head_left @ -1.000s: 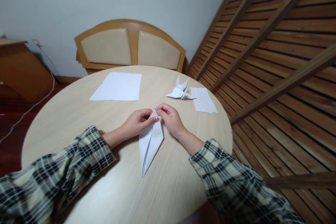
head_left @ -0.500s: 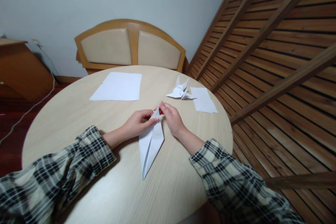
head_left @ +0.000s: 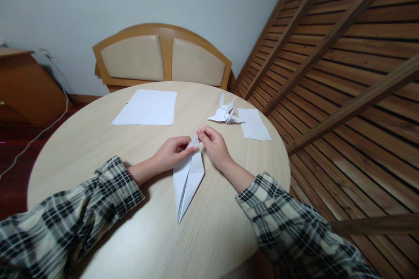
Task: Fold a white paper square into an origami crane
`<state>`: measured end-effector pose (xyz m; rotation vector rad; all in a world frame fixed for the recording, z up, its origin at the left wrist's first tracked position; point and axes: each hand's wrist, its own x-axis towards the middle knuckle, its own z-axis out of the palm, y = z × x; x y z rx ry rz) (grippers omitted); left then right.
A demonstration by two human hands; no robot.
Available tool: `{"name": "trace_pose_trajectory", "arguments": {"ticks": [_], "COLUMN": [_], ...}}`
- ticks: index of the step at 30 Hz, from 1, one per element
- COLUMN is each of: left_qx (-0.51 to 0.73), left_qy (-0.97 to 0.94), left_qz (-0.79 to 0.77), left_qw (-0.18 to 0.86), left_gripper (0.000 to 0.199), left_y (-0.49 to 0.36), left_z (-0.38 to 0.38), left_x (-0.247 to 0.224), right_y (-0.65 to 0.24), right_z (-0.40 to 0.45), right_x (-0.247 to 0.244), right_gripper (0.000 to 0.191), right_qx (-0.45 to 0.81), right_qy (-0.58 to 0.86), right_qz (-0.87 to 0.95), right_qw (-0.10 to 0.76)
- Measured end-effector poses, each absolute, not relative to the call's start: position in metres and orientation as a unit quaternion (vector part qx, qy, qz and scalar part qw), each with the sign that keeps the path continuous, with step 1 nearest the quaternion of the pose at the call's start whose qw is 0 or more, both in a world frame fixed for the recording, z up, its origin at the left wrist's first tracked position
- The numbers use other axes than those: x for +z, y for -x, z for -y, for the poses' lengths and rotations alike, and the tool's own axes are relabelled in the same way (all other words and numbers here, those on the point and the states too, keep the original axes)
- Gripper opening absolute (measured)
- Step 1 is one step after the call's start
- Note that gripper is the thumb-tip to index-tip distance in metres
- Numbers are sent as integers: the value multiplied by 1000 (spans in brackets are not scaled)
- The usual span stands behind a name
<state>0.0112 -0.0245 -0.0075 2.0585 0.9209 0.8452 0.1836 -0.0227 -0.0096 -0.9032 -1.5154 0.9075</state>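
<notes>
A white sheet folded into a long, narrow diamond, the folded paper, lies over the middle of the table with a slit down its lower half. Its lower tip points toward me. My left hand grips the upper part, thumb on top and the other fingers partly hidden beneath. At the far tip, my right hand pinches the paper between thumb and forefinger. Beyond my right hand sits a folded white paper crane, its points sticking up and out.
The round, pale wooden table fills the middle. A stack of white paper lies at its far left, smaller white sheets at its right edge. Behind stands a padded headboard; a slatted wooden frame leans on the right.
My right thumb and forefinger have shifted slightly up and left onto the far tip of the folded paper. My left hand and the paper's body have stayed in place.
</notes>
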Motion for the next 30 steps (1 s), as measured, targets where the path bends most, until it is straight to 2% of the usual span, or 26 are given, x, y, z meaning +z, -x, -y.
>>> {"name": "trace_pose_trajectory", "arguments": {"ticks": [6,15,23,30], "left_qx": [324,321,323,326], "left_qy": [-801,-807,-803,-803], "left_qz": [-361,-352,-358,-359], "left_qw": [352,349,350,347], "left_gripper": [37,37,38,37], "left_y": [-11,-11,-11,-10], "left_z": [24,25,25,25], "left_x": [-7,-6,-6,-8], "right_y": [-183,-181,-184,-184], "right_z": [22,26,22,24], "right_x": [-11,-12,-12,-11], "right_gripper": [29,28,46,33], "right_qx": [349,218,342,293], "right_qy": [385,430,413,405], "right_qz": [654,693,626,678], "right_qw": [550,537,566,539]}}
